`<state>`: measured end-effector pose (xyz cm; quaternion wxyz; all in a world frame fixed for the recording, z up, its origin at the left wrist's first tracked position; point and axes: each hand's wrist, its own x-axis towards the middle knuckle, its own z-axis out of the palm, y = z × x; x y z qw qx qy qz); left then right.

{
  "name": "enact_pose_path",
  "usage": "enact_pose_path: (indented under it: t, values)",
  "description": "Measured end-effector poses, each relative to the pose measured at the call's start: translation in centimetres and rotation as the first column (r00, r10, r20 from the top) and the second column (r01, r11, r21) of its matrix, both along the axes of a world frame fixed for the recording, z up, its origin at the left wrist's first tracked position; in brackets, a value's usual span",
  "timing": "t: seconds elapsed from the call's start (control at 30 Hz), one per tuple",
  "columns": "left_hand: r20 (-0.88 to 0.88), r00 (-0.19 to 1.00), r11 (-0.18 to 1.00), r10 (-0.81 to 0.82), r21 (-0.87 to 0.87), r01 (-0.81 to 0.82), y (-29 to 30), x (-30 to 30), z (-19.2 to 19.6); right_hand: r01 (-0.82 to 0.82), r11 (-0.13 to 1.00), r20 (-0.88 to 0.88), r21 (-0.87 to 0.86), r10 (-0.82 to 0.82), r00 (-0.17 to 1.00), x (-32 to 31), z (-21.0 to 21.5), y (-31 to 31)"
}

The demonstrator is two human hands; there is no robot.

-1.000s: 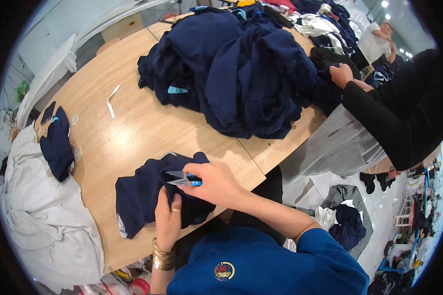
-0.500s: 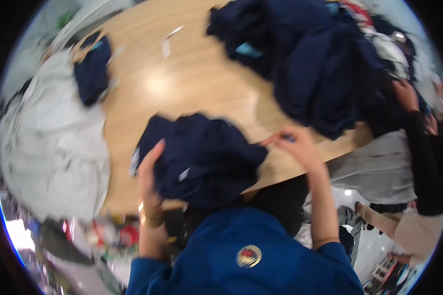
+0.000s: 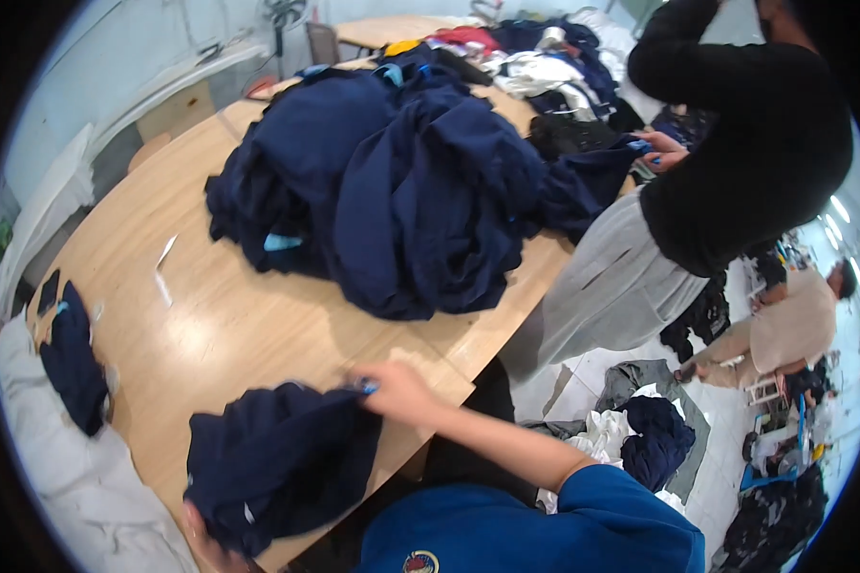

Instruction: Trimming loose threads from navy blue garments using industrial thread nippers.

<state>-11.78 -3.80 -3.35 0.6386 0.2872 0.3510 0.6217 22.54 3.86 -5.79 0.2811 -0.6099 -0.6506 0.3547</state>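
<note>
A crumpled navy garment (image 3: 287, 458) with a small white tag lies at the table's near edge. My left hand (image 3: 215, 549) is closed on its lower left edge, partly cut off by the shadowed border and hidden by cloth. At the garment's upper right corner my right hand (image 3: 401, 392) is closed around a small blue tool (image 3: 366, 386), its fingertips touching the cloth. Blur and the fingers hide the tool's exact kind.
A big heap of navy garments (image 3: 401, 191) covers the table's far side. To its right a co-worker in black (image 3: 745, 162) handles navy cloth. Whitish fabric (image 3: 76, 477) and a small navy piece (image 3: 74, 368) lie left. Clothes (image 3: 655, 444) are piled on the floor at right.
The view has swung right, so the table's things appear further left and the co-worker shows more fully. Both hands stay at the navy garment; the blue tool remains in my right hand.
</note>
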Motion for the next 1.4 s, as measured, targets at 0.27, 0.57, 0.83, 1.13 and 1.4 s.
enact_pose_path:
  t: [0.27, 0.57, 0.83, 1.13, 1.4]
  values:
    - [-0.092, 0.975, 0.974, 0.203, -0.084, -0.211, 3.4, 0.3, -2.2, -0.022, 0.899, -0.685, -0.437, -0.318, 0.655, 4.3, 5.7, 0.5]
    - [0.186, 0.981, 0.952, 0.047, -0.306, 0.012, 2.8, -0.6, -1.8, 0.07, 0.897, -0.735, -0.437, -0.401, 0.547, 4.2, 5.4, 0.0]
    - [-0.594, 0.796, 0.964, -0.117, -0.261, -0.053, 4.6, 1.3, -2.1, -0.003, 0.769, -0.693, -0.64, -0.574, 0.436, 2.5, 4.9, -0.3]
    - [-0.957, 0.253, 0.878, 0.143, 0.24, 0.414, 6.7, 10.7, -0.5, -0.18, 0.704, -0.717, -0.687, -0.618, 0.323, 0.6, 4.2, 0.5]
    - [-0.755, 0.57, 0.9, -0.324, -0.06, 0.432, 6.0, 11.5, 2.0, 0.082, 0.846, -0.534, -0.527, -0.405, 0.743, 2.4, 2.7, 0.5]
